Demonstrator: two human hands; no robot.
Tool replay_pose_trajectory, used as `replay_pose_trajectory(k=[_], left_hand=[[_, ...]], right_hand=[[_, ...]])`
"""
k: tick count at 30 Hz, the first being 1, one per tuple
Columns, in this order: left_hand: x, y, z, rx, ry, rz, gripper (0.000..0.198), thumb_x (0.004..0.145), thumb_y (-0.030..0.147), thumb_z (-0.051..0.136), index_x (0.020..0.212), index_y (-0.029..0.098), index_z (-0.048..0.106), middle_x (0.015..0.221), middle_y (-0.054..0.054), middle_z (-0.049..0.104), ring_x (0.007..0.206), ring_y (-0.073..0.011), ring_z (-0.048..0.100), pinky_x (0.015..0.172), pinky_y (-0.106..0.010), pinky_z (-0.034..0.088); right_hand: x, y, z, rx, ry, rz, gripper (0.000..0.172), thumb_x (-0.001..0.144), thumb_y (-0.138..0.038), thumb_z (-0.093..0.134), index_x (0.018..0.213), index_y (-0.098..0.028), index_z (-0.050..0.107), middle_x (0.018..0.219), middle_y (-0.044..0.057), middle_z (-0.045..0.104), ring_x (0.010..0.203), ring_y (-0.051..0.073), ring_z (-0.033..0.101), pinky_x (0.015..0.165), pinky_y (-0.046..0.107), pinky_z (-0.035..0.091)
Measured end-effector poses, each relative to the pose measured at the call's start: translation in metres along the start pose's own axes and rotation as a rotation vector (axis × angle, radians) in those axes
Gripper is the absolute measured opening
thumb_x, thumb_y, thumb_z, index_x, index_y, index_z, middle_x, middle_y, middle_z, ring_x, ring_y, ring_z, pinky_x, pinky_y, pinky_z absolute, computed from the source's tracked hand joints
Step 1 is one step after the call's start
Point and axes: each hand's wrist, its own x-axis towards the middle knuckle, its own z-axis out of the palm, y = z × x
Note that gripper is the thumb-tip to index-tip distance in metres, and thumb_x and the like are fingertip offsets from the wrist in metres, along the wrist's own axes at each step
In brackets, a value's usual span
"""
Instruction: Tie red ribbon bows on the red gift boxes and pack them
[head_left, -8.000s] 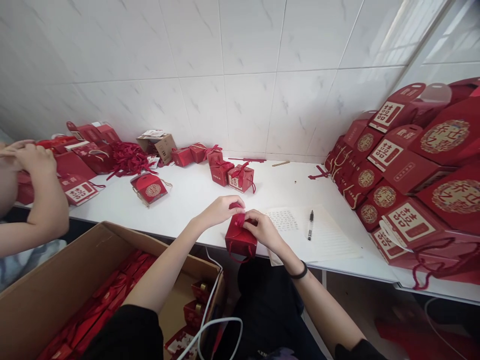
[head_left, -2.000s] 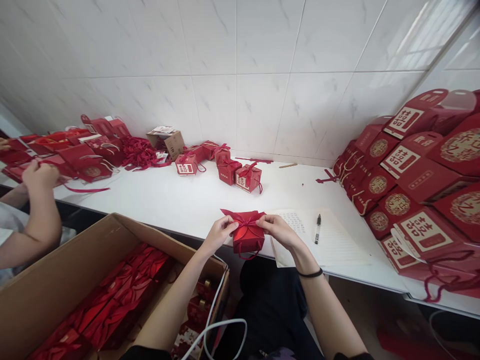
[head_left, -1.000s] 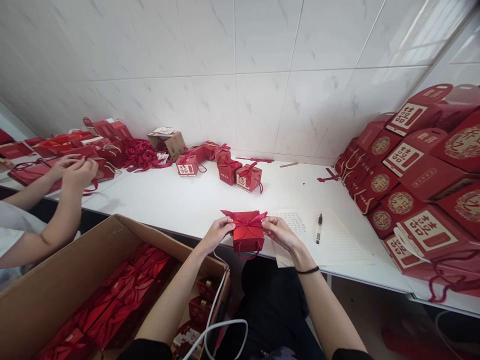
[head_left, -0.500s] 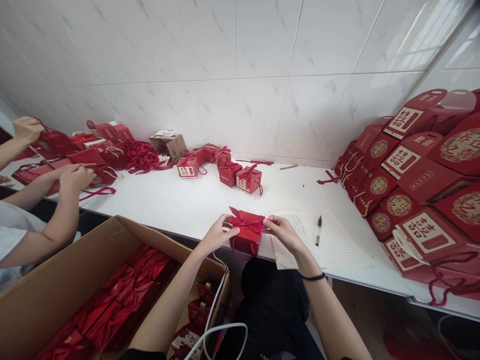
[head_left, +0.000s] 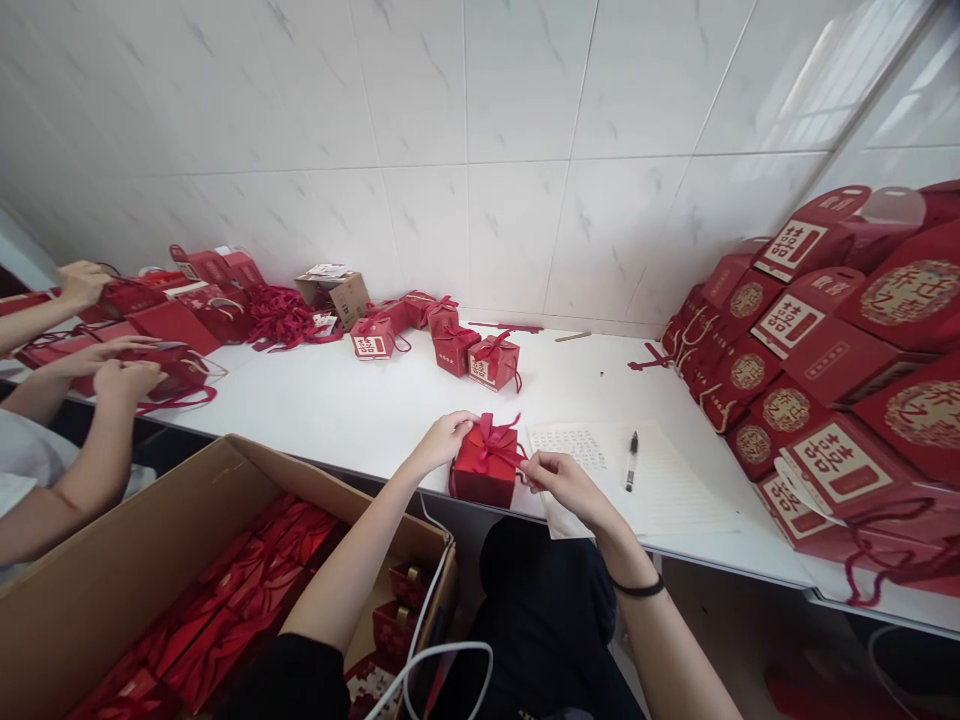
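A small red gift box (head_left: 480,482) rests at the front edge of the white table, with a red ribbon bow (head_left: 492,442) on its top. At the box's upper left corner, my left hand (head_left: 448,438) has its fingers closed on part of the ribbon. My right hand (head_left: 559,480) pinches a ribbon end at the right side of the bow. Just right of the box lies a sheet of lined paper (head_left: 675,490) with handwriting, and a black pen (head_left: 632,462) is on it.
Finished-looking red boxes (head_left: 450,350) stand behind. Stacked red boxes (head_left: 825,350) fill the right side. An open carton (head_left: 240,450) holding red boxes stands front left. A co-worker's hands (head_left: 127,380) handle a red box at left, near a ribbon pile (head_left: 281,318).
The box now sits turned on the table, its cord handle no longer showing in front. My left hand has moved up to its rear corner; my right hand has come slightly lower.
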Motion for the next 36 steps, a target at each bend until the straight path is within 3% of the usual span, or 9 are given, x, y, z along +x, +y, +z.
replay_pose_trajectory(k=[4, 9, 13, 19, 25, 30, 36], left_hand=[[0.007, 0.006, -0.001, 0.011, 0.031, 0.005, 0.015, 0.077, 0.025, 0.054, 0.084, 0.02, 0.066, 0.094, -0.005, 0.069, 0.092, -0.0213, 0.062, 0.087, -0.033, 0.044], [-0.018, 0.022, 0.0, 0.078, 0.246, 0.013, 0.02, 0.08, 0.036, 0.052, 0.086, 0.02, 0.062, 0.097, -0.006, 0.066, 0.098, -0.0218, 0.059, 0.091, -0.035, 0.041], [-0.038, 0.022, 0.005, 0.148, 0.127, 0.072, 0.014, 0.077, 0.032, 0.057, 0.084, 0.021, 0.061, 0.103, -0.005, 0.063, 0.101, -0.0214, 0.057, 0.095, -0.035, 0.04], [-0.03, 0.011, 0.003, 0.049, -0.021, 0.1, 0.015, 0.079, 0.022, 0.05, 0.085, 0.021, 0.064, 0.112, -0.006, 0.059, 0.108, -0.02, 0.054, 0.099, -0.035, 0.037], [-0.03, 0.016, 0.015, 0.028, 0.055, 0.043, 0.011, 0.077, 0.028, 0.056, 0.079, 0.019, 0.063, 0.11, -0.007, 0.056, 0.111, -0.022, 0.051, 0.102, -0.038, 0.033], [-0.032, 0.015, 0.025, 0.069, 0.108, 0.035, 0.003, 0.074, 0.021, 0.059, 0.073, 0.019, 0.06, 0.106, -0.007, 0.054, 0.111, -0.0215, 0.051, 0.101, -0.037, 0.035], [-0.03, 0.014, 0.027, 0.083, 0.13, -0.016, 0.002, 0.072, 0.019, 0.06, 0.072, 0.018, 0.061, 0.109, -0.006, 0.053, 0.108, -0.0204, 0.054, 0.1, -0.036, 0.038]], right_hand=[[-0.002, 0.007, 0.009, 0.199, -0.035, 0.093, 0.05, 0.061, -0.064, 0.067, 0.058, -0.018, 0.047, 0.059, -0.002, 0.048, 0.058, 0.013, 0.047, 0.064, 0.029, 0.042], [-0.004, 0.019, 0.023, 0.24, -0.058, 0.091, 0.052, 0.062, -0.067, 0.066, 0.06, -0.017, 0.05, 0.064, 0.002, 0.057, 0.061, 0.015, 0.053, 0.066, 0.031, 0.044], [-0.008, 0.019, 0.034, 0.278, -0.05, 0.09, 0.049, 0.064, -0.065, 0.066, 0.064, -0.018, 0.052, 0.072, 0.004, 0.062, 0.071, 0.019, 0.058, 0.073, 0.033, 0.045], [-0.011, 0.018, 0.049, 0.249, -0.053, 0.059, 0.049, 0.064, -0.065, 0.065, 0.069, -0.018, 0.056, 0.078, 0.005, 0.063, 0.075, 0.02, 0.058, 0.074, 0.033, 0.045], [-0.011, 0.017, 0.051, 0.226, -0.028, 0.034, 0.047, 0.064, -0.065, 0.065, 0.064, -0.019, 0.053, 0.069, 0.003, 0.061, 0.069, 0.019, 0.056, 0.07, 0.033, 0.044], [-0.009, 0.016, 0.061, 0.246, -0.061, 0.075, 0.049, 0.063, -0.067, 0.064, 0.065, -0.019, 0.054, 0.066, 0.004, 0.062, 0.067, 0.02, 0.058, 0.067, 0.033, 0.045], [-0.009, 0.018, 0.078, 0.213, 0.02, 0.015, 0.044, 0.071, -0.06, 0.06, 0.058, -0.018, 0.052, 0.065, 0.005, 0.064, 0.062, 0.018, 0.055, 0.062, 0.03, 0.041]])
